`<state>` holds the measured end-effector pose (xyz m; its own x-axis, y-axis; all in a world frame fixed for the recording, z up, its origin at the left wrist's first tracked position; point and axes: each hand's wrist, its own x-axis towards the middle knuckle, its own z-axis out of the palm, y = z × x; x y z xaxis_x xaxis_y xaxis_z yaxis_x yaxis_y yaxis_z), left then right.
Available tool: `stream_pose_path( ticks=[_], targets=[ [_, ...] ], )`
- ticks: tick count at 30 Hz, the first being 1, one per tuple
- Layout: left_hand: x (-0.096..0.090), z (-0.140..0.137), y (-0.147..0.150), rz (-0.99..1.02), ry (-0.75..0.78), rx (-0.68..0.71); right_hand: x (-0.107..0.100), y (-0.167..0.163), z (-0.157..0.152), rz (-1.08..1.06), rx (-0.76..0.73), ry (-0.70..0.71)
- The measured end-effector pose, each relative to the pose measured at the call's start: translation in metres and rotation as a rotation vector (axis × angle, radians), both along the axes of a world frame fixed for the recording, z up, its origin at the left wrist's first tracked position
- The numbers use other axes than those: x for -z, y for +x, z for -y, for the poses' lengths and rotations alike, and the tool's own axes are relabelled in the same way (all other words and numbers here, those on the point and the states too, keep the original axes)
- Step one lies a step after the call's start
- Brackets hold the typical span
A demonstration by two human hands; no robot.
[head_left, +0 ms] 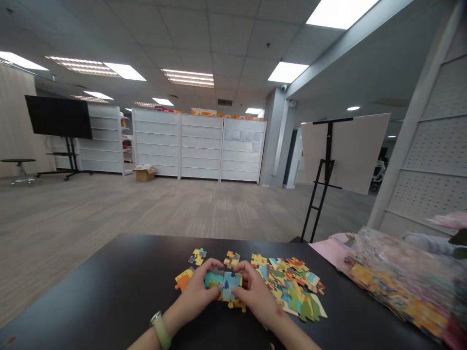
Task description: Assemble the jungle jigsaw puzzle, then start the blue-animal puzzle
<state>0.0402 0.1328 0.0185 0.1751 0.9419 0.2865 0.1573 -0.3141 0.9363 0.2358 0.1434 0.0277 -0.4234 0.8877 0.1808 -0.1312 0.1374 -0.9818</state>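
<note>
Close to the middle of the dark table, both my hands hold jigsaw puzzle pieces side by side. My left hand [200, 287], with a pale green watch on its wrist, is closed on a teal puzzle piece [212, 279]. Closed on a light blue puzzle piece [228, 287] is my right hand [253, 289]. The two pieces touch along one edge; whether they are locked together I cannot tell. Beneath them a yellow piece [238, 305] shows in part. An orange piece [183, 279] lies left of my left hand, and loose pieces [198, 256] lie beyond.
A heap of loose puzzle pieces [295, 287] spreads to the right of my right hand. Farther right, a clear plastic bag [404, 282] with more pieces rests by pink wrapping. Past the table [109, 287] stand a black easel [321, 189] and white shelves [200, 146].
</note>
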Motion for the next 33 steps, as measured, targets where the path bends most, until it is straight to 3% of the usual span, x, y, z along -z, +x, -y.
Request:
stream_pose_path(
  ticks=[5,8,10,12,15,17,20,23,26,30,33],
  targets=[
    [0.004,-0.006,-0.001,0.09,-0.113,0.033,-0.003,0.002,-0.002,0.0,0.012,0.004],
    [0.006,-0.013,-0.002,0.181,-0.141,-0.021,-0.008,0.006,0.0,0.019,0.012,0.051],
    [0.007,-0.017,-0.004,0.213,-0.166,-0.074,-0.011,0.009,0.004,0.142,-0.002,0.094],
    [0.008,-0.019,-0.005,0.216,-0.184,-0.123,-0.014,0.011,0.01,0.366,-0.052,0.187],
    [0.006,-0.02,-0.007,0.206,-0.185,-0.149,-0.018,0.015,0.017,0.632,-0.09,0.453],
    [0.004,-0.019,-0.007,0.202,-0.183,-0.144,-0.02,0.02,0.016,0.701,-0.023,0.587],
    [0.004,-0.018,-0.006,0.199,-0.177,-0.137,-0.021,0.03,0.009,0.818,0.092,0.643],
    [0.004,-0.017,-0.004,0.192,-0.175,-0.136,-0.019,0.037,0.002,0.91,0.107,0.597],
    [0.002,-0.015,-0.003,0.192,-0.198,-0.11,-0.017,0.034,-0.002,0.815,0.144,0.437],
    [0.0,-0.012,-0.003,0.234,-0.233,-0.022,-0.014,0.019,-0.007,0.269,0.114,0.116],
    [0.002,-0.01,-0.002,0.212,-0.21,0.025,-0.009,0.01,-0.008,-0.024,0.077,-0.006]
  ],
)
